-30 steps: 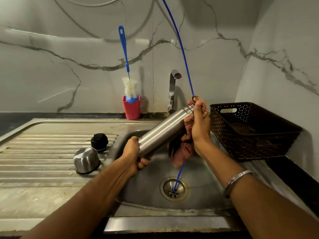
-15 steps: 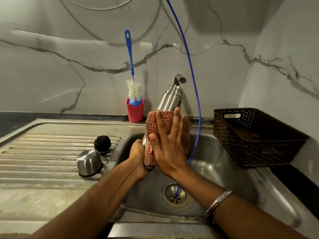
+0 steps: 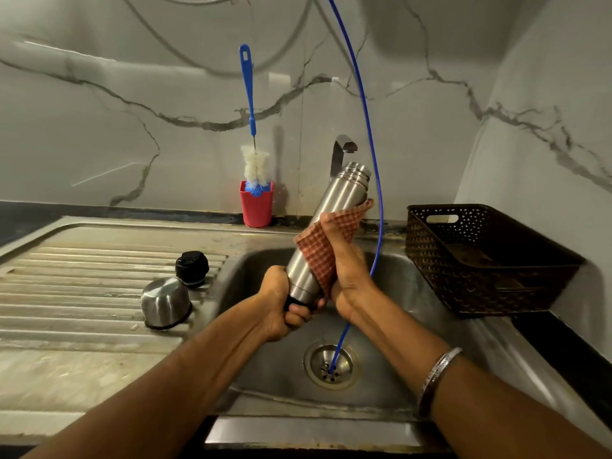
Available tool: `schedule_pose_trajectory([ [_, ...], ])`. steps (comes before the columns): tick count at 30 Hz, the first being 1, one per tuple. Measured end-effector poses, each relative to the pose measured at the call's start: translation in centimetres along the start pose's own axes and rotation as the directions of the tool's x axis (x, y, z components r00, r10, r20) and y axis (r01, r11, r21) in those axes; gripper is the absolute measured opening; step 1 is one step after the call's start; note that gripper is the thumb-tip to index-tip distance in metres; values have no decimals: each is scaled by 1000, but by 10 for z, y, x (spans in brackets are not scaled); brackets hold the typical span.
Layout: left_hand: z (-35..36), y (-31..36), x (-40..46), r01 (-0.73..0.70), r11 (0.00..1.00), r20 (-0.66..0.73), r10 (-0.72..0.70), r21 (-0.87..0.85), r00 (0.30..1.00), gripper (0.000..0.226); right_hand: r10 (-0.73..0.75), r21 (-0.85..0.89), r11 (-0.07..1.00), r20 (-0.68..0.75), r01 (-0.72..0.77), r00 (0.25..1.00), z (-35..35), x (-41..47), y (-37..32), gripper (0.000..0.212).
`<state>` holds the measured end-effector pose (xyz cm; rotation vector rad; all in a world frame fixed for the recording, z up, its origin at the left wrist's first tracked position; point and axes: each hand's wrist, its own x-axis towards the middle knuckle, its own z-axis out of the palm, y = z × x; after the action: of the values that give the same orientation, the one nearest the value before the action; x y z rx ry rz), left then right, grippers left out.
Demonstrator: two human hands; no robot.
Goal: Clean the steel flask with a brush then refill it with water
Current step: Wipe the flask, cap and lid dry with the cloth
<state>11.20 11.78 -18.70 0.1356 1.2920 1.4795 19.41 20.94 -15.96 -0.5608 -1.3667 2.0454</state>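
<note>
Backdrop: grey marble-look wall (image 3: 132, 134) with dark veins is standing behind a dull stainless sink (image 3: 381, 389) and its ribbed draining board (image 3: 82, 293).
Flask axis: the steel flask (image 3: 326, 226), a smooth brushed cylinder, is tilting over the basin, long axis running from lower left up to upper right.
Flask mouth: the open threaded neck is pointing up and away, just in front of the tap (image 3: 342, 150).
Left hand: the left hand (image 3: 281, 309) is clamping its curled fingers round the flask's dark base.
Right hand: the right hand (image 3: 347, 263) is pressing a red checked cloth (image 3: 318, 253) against the flask's side just above the left hand, fingers curling into the woven fabric.
Left of the hands: 1 domed steel cap (image 3: 165, 303) and 1 black stopper (image 3: 192, 268) are sitting on the ridges.
Beyond the hands: a blue-handled bottle brush (image 3: 253, 160) with white bristles is standing in a red cup (image 3: 256, 207).
Right of the hands: a dark perforated basket (image 3: 480, 260) is resting on the counter; a thin blue hose (image 3: 374, 180) is dropping into the drain (image 3: 331, 366).
</note>
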Motion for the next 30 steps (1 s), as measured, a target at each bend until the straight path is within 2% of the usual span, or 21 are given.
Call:
schedule_pose_trajectory([
  [2,-1,3,-2,51,998,42,-52,34,998,62,72,-33,997,76,-70,995,-5,-1,5,84],
  [4,-2,5,-5,106,990,97,-115,95,989,66,100,-47,994,138,-94,985,-10,-6,4,80],
  [6,-1,7,-7,146,978,143,-167,149,975,77,99,16,994,178,-104,979,-15,-8,0,74],
  [8,2,7,-7,157,971,174,-189,182,966,79,38,73,996,178,-51,983,-19,-7,-9,76],
  [10,6,3,-6,136,973,167,-168,186,971,71,-26,134,991,107,12,994,-20,-3,-22,72],
  [12,9,-2,-4,72,979,81,-89,189,993,61,-65,182,981,-1,64,998,-23,3,-36,70],
  [14,11,-9,-1,-56,965,-86,80,255,993,52,-77,222,970,-111,100,991,-27,8,-41,67],
  [16,12,-16,2,-177,913,-243,278,368,929,46,-53,230,969,-169,92,984,-25,11,-34,71],
  [18,9,-19,7,-236,858,-363,422,457,830,44,-13,206,977,-166,48,986,-17,10,-20,81],
  [20,7,-18,9,-270,816,-425,513,511,745,45,22,159,987,-117,-3,993,-7,6,-6,81],
  [21,8,-16,9,-277,811,-435,526,515,731,45,40,133,991,-95,-27,995,-4,3,0,77],
  [22,9,-14,7,-275,824,-436,510,496,742,45,56,115,992,-81,-46,995,-1,0,5,73],
  [24,13,-7,-1,-225,883,-393,395,413,830,48,64,80,995,-52,-60,997,2,-4,13,73],
  [26,11,1,-11,-119,948,-245,195,294,950,61,69,-5,998,14,-69,997,2,-10,15,72],
  [27,8,5,-14,-54,967,-152,94,251,984,68,70,-55,996,61,-66,996,1,-14,15,68],
  [28,3,8,-17,5,976,-79,13,219,997,72,65,-99,994,114,-54,991,-1,-16,13,63],
  [30,-2,9,-21,74,980,-15,-72,183,997,73,55,-159,987,213,-21,975,-5,-21,9,52],
])
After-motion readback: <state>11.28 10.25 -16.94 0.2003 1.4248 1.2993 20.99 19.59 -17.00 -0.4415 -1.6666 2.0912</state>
